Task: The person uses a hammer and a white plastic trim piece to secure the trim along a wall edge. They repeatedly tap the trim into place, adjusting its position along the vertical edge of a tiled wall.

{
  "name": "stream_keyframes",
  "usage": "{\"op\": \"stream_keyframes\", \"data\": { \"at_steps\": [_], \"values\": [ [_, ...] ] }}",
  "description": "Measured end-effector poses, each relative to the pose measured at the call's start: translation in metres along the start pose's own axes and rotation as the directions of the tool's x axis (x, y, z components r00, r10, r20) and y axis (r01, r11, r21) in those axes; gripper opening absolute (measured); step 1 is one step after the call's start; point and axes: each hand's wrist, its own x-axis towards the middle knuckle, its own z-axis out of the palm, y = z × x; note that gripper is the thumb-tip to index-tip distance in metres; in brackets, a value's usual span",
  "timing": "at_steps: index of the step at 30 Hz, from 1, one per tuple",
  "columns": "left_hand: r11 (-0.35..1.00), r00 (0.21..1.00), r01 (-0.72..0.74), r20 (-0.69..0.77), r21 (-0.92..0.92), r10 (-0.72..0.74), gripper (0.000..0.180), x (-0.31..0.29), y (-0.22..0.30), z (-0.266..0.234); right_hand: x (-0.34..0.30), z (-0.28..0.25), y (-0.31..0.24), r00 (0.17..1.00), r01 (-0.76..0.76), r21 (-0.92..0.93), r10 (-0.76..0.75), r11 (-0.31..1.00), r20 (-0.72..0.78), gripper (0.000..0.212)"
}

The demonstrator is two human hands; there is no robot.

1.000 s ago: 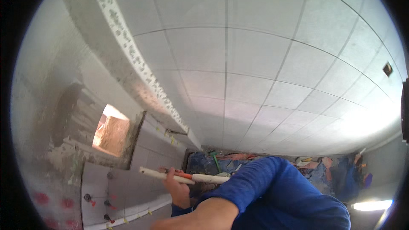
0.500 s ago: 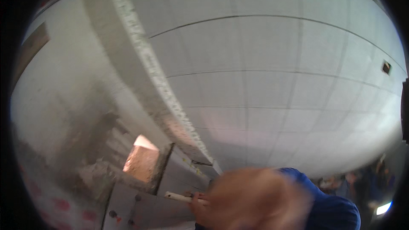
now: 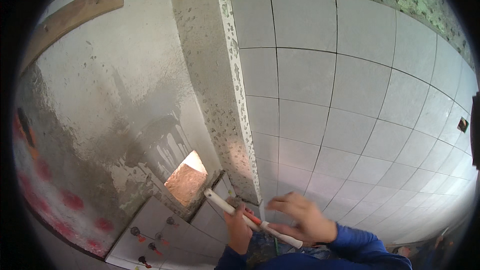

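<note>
My left hand is closed around a long white-handled tool with a rounded end. A red-orange part shows past my fingers, then more white toward the lower right. Whether this is one tool or two held together, I cannot tell. Just right of it, my right hand is slightly blurred, fingers stretched out and thumb apart. Its thumb lies close to the tool's lower white end; contact is unclear. Both arms wear blue sleeves.
Grey tiles cover the right wall, with a small square cutout. A rough concrete column stands left of them. The left wall has a lit opening. Below are tiles with several dark leveling clips. A wooden board is upper left.
The view has turned and steadied. My right hand, formerly a large blur near the camera, is now lower and smaller beside the tool. My left hand still grips the white-handled tool.
</note>
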Motion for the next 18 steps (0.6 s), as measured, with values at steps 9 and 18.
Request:
{"op": "stream_keyframes", "data": {
  "at_steps": [9, 18],
  "values": [
    [0.843, 0.894, -0.317, 0.434, 0.435, 0.112, 0.039, 0.006, 0.041, 0.049, -0.061, 0.101, 0.052, 0.714, -0.68, 0.352, 0.69, 0.643, 0.12, 0.058],
    [0.746, 0.78, -0.534, 0.573, 0.398, 0.253, 0.037, 0.117, 0.171, 0.075, 0.044, 0.006, 0.022, 0.87, -0.401, 0.339, 0.469, 0.851, -0.151, 0.04]
  ]
}}
